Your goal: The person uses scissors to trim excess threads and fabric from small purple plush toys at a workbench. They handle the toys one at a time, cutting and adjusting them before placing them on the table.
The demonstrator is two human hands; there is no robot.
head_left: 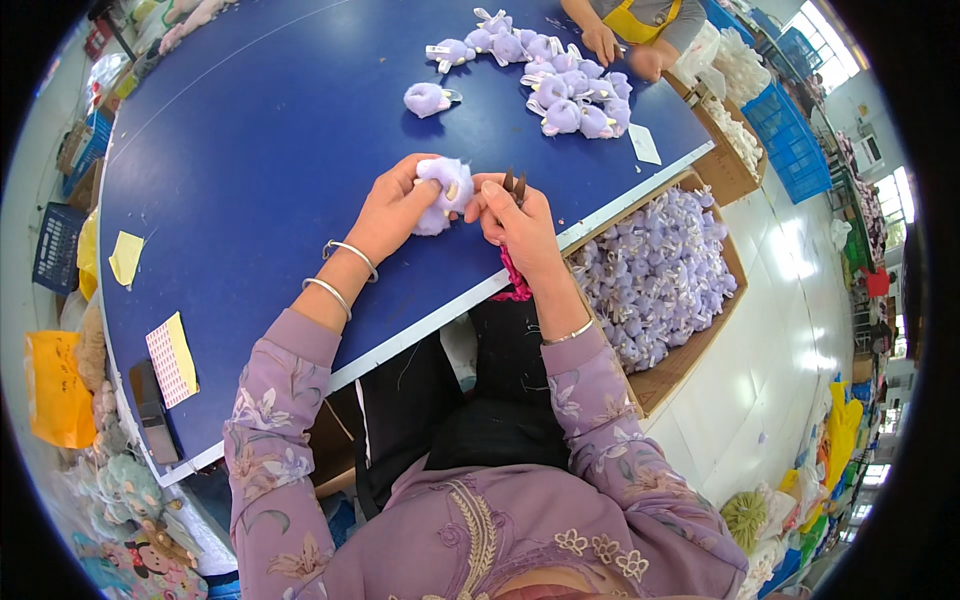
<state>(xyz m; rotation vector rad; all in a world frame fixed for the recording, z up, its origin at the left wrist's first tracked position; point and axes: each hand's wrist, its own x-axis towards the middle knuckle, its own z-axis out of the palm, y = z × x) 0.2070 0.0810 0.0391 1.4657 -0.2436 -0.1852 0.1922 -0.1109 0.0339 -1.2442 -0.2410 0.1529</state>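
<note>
My left hand (398,205) is closed around a small lavender plush toy (445,190), thumb pressed on its fluffy side, just above the blue table (270,150). Close on its right, my right hand (525,228) grips dark-bladed snips (514,186); the two tips stick up past the fingers, and a bright pink wrapped part (515,278) hangs below the palm. The right fingertips are at the toy's edge; whether they pinch it or a thread I cannot tell. One more lavender plush toy (427,99) lies alone farther off on the table.
A pile of lavender plush toys (560,85) covers the far right, near a co-worker's hands (625,52). To my right stands a cardboard box (665,380) full of such toys. A sticker sheet (172,360) and a dark phone (153,410) lie at the left edge.
</note>
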